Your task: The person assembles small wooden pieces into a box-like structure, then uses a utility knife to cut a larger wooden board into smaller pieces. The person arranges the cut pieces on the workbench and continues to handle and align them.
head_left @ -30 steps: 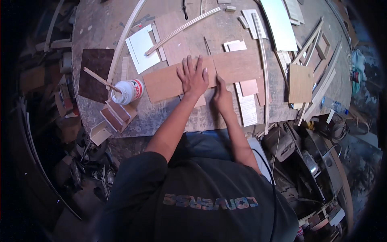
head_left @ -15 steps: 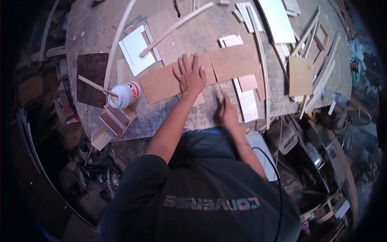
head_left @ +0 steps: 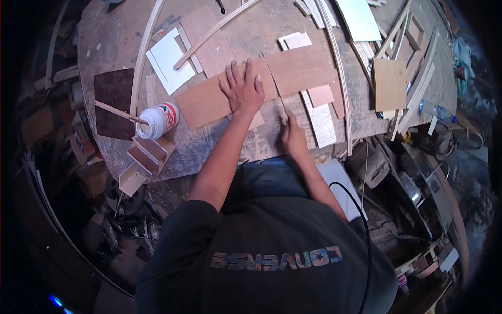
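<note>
While pressed flat with fingers spread wide, left hand [head_left: 242, 90] on long brown veneer strip [head_left: 219, 97], palm down near strip's right end, holding nothing. Strip flat on round dusty workbench [head_left: 251, 31], long axis left-to-right with slight rise toward right; left end near white glue jar [head_left: 158, 120], right end butted against or just beside second brown panel [head_left: 300, 68], seam between them just right of left hand. Right hand [head_left: 293, 135] lower and nearer body, at bench's near edge, below seam; fingers curled narrow around something thin pointing up toward seam, kind of tool too small to tell. Seam up and slightly left from right hand, near but apart. Left hand nearer to strip (touching); right hand nearer to seam's lower end. Stick [head_left: 117, 112] resting in glue jar mouth, well left of both hands. Pale offcut [head_left: 321, 124] just right of right hand. Dark square panel [head_left: 114, 102] at far left.
</note>
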